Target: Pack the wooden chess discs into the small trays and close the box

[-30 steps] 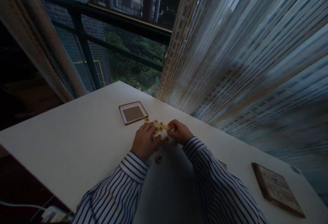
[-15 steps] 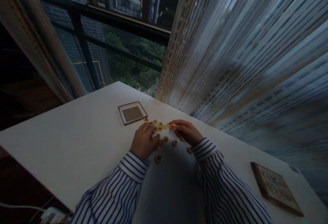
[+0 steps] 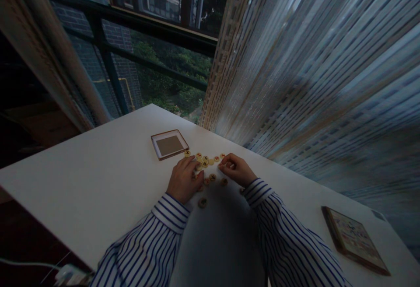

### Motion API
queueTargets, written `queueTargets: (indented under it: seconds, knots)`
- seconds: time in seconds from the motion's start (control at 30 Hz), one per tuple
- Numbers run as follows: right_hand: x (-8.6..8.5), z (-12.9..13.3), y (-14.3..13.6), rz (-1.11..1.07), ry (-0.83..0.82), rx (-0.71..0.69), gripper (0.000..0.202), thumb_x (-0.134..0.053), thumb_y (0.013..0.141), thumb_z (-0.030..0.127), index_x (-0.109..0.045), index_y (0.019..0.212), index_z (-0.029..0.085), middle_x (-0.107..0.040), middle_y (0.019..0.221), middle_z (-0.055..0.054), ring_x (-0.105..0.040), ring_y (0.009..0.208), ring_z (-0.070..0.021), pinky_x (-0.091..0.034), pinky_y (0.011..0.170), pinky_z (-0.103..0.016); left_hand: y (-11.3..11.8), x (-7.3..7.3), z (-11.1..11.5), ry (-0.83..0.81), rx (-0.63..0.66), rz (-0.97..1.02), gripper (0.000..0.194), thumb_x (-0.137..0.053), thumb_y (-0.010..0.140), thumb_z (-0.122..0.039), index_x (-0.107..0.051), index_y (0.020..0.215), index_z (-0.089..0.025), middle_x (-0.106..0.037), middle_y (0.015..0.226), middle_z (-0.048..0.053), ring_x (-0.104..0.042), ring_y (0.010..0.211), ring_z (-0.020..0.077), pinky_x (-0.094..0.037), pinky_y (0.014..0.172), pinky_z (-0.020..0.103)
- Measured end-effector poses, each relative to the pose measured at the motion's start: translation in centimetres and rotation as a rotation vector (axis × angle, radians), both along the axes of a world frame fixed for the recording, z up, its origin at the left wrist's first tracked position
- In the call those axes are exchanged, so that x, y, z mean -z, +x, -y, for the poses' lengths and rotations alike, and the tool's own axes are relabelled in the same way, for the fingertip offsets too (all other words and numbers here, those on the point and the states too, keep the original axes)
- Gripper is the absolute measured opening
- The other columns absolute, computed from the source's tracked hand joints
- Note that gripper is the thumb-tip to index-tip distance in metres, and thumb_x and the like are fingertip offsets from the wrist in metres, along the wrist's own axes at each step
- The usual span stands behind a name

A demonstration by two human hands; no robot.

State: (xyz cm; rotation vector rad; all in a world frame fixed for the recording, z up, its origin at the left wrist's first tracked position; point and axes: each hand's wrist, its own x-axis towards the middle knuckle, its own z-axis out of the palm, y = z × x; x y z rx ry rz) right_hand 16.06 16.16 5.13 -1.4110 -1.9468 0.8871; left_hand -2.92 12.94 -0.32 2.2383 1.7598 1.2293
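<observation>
Several round xiangqi pieces with red or dark characters lie loosely on the white table [image 3: 108,169]. My left hand [image 3: 184,178] rests at their left, thumb and fingers apart around a few pieces and partly covering them. At the right of the group my right hand [image 3: 239,169] is closed in a pinch, its fingertips low over the table. Whether a piece is between those fingertips is hidden. Just beyond them lies a red-marked piece [image 3: 222,155], beside another red-marked piece [image 3: 216,159]. A dark-marked piece [image 3: 212,177] sits between the hands, and one piece [image 3: 202,202] lies nearer me.
A shallow open box part [image 3: 157,150] with a grey-brown inside stands behind my left hand. At the right lies a flat framed box [image 3: 357,241] with a patterned top. A string curtain [image 3: 278,81] hangs along the table's far right edge; a railing [image 3: 157,66] stands outside the window.
The red-marked piece in my right fingers no longer shows there. My right hand has shifted slightly, and a red-marked piece now shows on the table past its fingertips. My left hand stays put.
</observation>
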Motion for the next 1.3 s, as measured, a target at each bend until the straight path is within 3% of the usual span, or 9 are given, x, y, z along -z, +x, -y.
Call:
queueTargets:
  seconds: [0.23, 0.57, 0.93, 1.1, 1.3]
  knots:
    - [1.0, -0.3, 0.4, 0.459, 0.149, 0.026, 0.019, -0.054, 0.076, 0.037, -0.06, 0.076, 0.019, -0.05, 0.06, 0.004, -0.046, 0.056, -0.0098, -0.036, 0.056, -0.021, 0.0, 0.1, 0.0, 0.014, -0.008, 0.0, 0.023, -0.056, 0.075, -0.026, -0.062, 0.095, -0.016, -0.06, 0.111, 0.013, -0.054, 0.104, 0.0266, -0.045, 0.089, 0.044]
    - [1.0, -0.3, 0.0, 0.685, 0.15, -0.001, 0.019, -0.05, 0.08, 0.034, -0.062, 0.078, 0.019, -0.062, 0.077, -0.004, -0.053, 0.076, -0.0156, -0.036, 0.067, -0.025, -0.3, -0.1, 0.0, -0.018, -0.039, -0.05, 0.02, -0.053, 0.076, -0.024, -0.063, 0.092, -0.016, -0.061, 0.111, 0.012, -0.055, 0.104, 0.0259, -0.046, 0.088, 0.042]
    - [1.4, -0.5, -0.3, 0.797, 0.099, -0.031, 0.031, -0.045, 0.082, 0.032, -0.059, 0.106, 0.018, -0.064, 0.095, -0.009, -0.058, 0.084, -0.0181, -0.039, 0.072, -0.027, -0.5, -0.3, 0.0, -0.078, -0.085, -0.03, 0.022, -0.052, 0.075, -0.022, -0.063, 0.094, -0.017, -0.061, 0.111, 0.011, -0.054, 0.104, 0.0268, -0.044, 0.089, 0.043]
    - [1.8, -0.9, -0.4, 0.802, 0.108, -0.074, 0.032, -0.046, 0.08, 0.027, -0.06, 0.107, 0.017, -0.062, 0.106, -0.01, -0.055, 0.097, -0.0195, -0.038, 0.081, -0.028, -0.4, -0.6, 0.1, -0.09, -0.083, -0.026, 0.022, -0.051, 0.076, -0.021, -0.063, 0.093, -0.016, -0.061, 0.111, 0.012, -0.054, 0.104, 0.0266, -0.044, 0.089, 0.043]
    - [2.0, -1.3, -0.6, 0.803, 0.117, -0.075, 0.031, -0.047, 0.08, 0.03, -0.061, 0.104, 0.017, -0.061, 0.106, -0.011, -0.053, 0.099, -0.0203, -0.038, 0.083, -0.028, -0.4, -0.7, 0.2, -0.097, -0.098, -0.024, 0.022, -0.052, 0.076, -0.022, -0.064, 0.094, -0.016, -0.061, 0.111, 0.012, -0.054, 0.104, 0.0266, -0.044, 0.09, 0.042]
